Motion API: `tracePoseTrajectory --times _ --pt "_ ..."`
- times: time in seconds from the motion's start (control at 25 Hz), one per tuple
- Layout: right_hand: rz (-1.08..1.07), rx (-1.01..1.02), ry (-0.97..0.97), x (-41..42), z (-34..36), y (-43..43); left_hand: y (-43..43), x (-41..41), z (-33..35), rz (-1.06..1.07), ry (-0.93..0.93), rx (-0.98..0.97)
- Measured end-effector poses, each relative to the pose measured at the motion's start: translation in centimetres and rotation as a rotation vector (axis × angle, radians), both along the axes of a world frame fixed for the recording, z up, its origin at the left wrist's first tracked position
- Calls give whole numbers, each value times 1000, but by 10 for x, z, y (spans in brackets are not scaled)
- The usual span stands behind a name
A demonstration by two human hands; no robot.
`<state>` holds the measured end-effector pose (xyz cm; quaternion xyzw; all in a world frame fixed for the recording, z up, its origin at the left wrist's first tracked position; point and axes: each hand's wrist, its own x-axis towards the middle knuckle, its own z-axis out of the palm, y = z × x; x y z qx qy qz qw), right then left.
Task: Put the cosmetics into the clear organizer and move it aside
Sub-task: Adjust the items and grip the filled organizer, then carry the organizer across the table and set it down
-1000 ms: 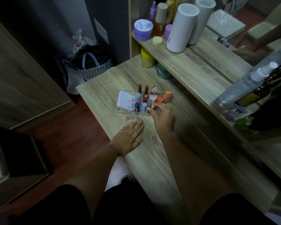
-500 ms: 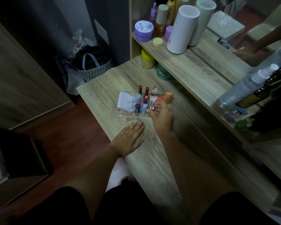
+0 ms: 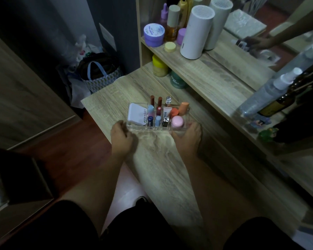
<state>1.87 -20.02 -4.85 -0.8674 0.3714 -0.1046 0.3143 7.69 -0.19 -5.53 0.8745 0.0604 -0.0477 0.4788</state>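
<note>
The clear organizer [image 3: 186,112] stands on the wooden desk [image 3: 116,98], filled with cosmetics. A white compact [image 3: 136,114] lies in its left section. Lipsticks and small tubes [image 3: 156,112] stand in the middle slots. Orange sponges [image 3: 179,109] and a pink round case [image 3: 177,122] fill the right section. My left hand [image 3: 120,138] curls around the organizer's near left corner. My right hand [image 3: 187,138] grips its near right corner, fingers up the right side.
A raised shelf [image 3: 215,73] runs along the right with a purple jar [image 3: 154,34], bottles and a white cylinder [image 3: 195,32]. A mirror stands behind it. A spray bottle [image 3: 267,94] lies at right. A yellow jar [image 3: 159,66] and a bag [image 3: 99,74] sit beyond the desk.
My left hand left its flat spot on the desk and went to the organizer's left corner. My right hand came out of the right section and now holds the right corner; the pink case shows.
</note>
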Motion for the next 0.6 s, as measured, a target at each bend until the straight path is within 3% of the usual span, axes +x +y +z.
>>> tracePoseTrajectory --times 0.16,0.36,0.6 --pt "70 201 4 6 -9 -9 -4 28 6 -58 168 -127" --pt "141 323 -47 13 -9 -21 -3 45 -2 -129 221 -132" --pt "189 301 -14 18 -7 -24 -3 43 -2 -120 217 -170"
